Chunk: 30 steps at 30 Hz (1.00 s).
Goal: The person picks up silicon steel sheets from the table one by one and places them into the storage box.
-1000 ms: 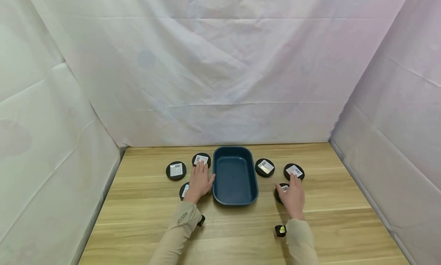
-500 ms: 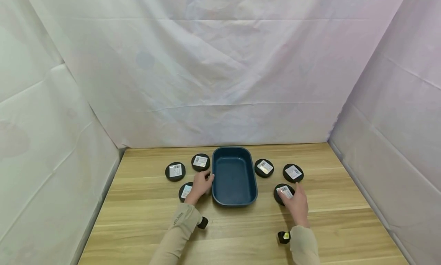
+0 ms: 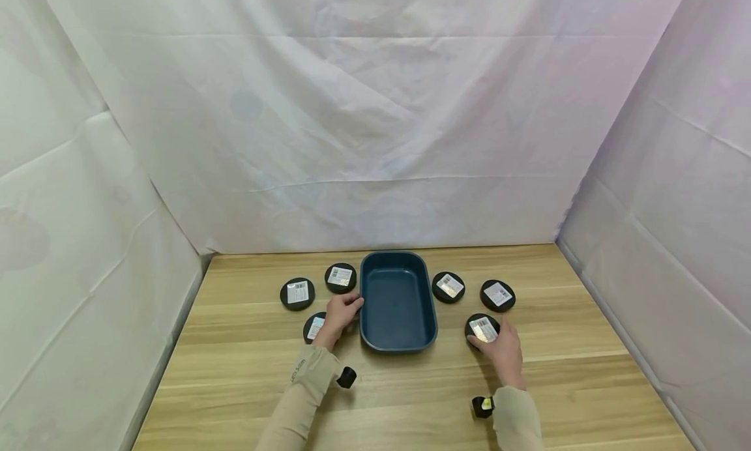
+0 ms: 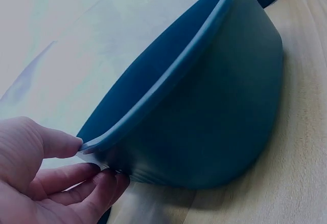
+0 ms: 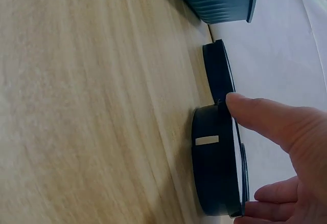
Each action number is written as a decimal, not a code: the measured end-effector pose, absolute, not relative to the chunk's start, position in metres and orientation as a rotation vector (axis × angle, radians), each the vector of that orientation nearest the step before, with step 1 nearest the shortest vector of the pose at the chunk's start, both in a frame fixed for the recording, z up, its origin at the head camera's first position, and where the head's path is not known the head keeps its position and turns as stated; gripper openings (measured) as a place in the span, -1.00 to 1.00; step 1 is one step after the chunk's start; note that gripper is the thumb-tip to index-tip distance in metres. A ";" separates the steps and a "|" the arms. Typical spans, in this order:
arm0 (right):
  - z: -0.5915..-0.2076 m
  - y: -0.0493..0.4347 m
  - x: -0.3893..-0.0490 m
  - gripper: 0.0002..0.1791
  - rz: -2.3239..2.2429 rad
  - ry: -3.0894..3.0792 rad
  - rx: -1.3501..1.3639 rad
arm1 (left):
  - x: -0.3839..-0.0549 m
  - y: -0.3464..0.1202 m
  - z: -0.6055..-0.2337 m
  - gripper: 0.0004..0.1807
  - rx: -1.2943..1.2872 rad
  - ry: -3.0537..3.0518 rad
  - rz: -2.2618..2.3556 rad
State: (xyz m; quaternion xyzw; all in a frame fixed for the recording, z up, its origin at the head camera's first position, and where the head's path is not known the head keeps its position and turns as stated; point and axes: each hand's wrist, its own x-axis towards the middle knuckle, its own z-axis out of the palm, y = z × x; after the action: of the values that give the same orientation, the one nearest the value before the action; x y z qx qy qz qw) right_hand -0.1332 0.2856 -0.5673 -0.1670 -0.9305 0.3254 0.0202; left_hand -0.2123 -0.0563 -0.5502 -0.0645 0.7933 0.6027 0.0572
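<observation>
A dark blue rectangular tub (image 3: 399, 311) stands in the middle of the table. My left hand (image 3: 338, 315) is at its left wall; in the left wrist view the thumb lies at the rim and the curled fingers are below it against the outer wall. At the right, my right hand (image 3: 506, 355) spans a flat black round case (image 3: 484, 330) with a white barcode label. Its thumb (image 5: 250, 112) presses one edge while the other fingers (image 5: 276, 203) are at the opposite edge. The case sits on the wood.
Beyond the right hand lie two more black cases (image 3: 497, 296) (image 3: 448, 287). Left of the tub are several alike, one (image 3: 297, 293) farthest left and another (image 3: 341, 277) behind the left hand. White cloth walls (image 3: 375, 145) enclose the wooden table (image 3: 411, 399).
My left hand has drawn back from above the rear left case to the tub's left rim. My right hand has moved back from the far right case and closed around the nearer one.
</observation>
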 end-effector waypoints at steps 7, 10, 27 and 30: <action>-0.571 0.281 -0.132 0.05 0.985 -2.930 -0.506 | -0.212 -0.056 -0.551 -0.70 -0.254 2.289 1.890; -0.573 0.280 -0.133 0.03 0.999 -2.909 -0.528 | -0.212 -0.057 -0.552 -0.70 -0.253 2.296 1.891; -0.568 0.286 -0.132 -0.01 1.105 -2.775 -0.587 | -0.215 -0.057 -0.556 -0.70 -0.312 2.161 1.967; -0.560 0.288 -0.132 -0.04 1.114 -2.747 -0.562 | -0.215 -0.057 -0.555 -0.69 -0.313 2.164 1.971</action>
State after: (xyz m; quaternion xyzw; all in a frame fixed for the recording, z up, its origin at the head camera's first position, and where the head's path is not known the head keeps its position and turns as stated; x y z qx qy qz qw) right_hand -0.1322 0.2878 -0.5603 -0.1858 -0.9087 0.3685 0.0623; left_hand -0.2146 -0.0574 -0.5552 -0.1059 0.7316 0.6661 0.0987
